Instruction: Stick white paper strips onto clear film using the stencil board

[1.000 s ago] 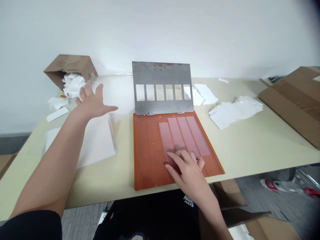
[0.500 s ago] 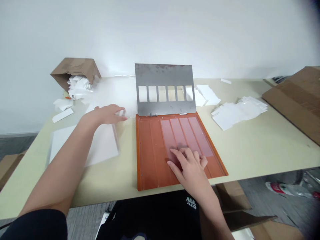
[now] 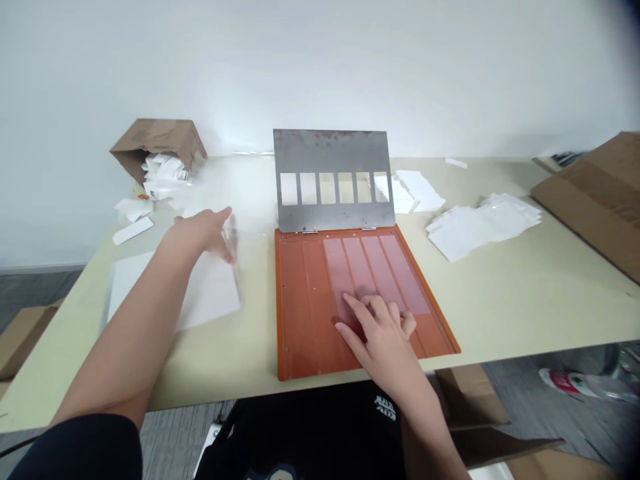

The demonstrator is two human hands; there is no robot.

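Middle of the bench (image 3: 215,363): an orange tray (image 3: 300,313) lies flat, and a steel plate (image 3: 330,150) with six windows stands tilted up from its far edge on two hinges. Raised like this, the plate leaves the tray's face uncovered.

Right half of the tray: four pink strips (image 3: 380,273) lie side by side, translucent enough for the orange to show through.

Right hand (image 3: 383,340): the fingers are spread and curled, their tips resting on the lower ends of the strips and gripping nothing. The pressure looks meant to stop the strips from sliding.

Left hand (image 3: 203,233): it is blurred, reaching just left of the tray, with the fingertips at the edge of a clear plastic sleeve (image 3: 233,267) over a white sheet (image 3: 210,293). I cannot tell whether the fingers hold that edge.

Upper left of the frame: a tipped cardboard box (image 3: 160,140) spills white packets (image 3: 163,173) toward the bench.

Right of the frame: a loose pile of white bags (image 3: 485,227) lies beside the tray, and a cardboard flap (image 3: 595,200) rests on the far end of the bench.
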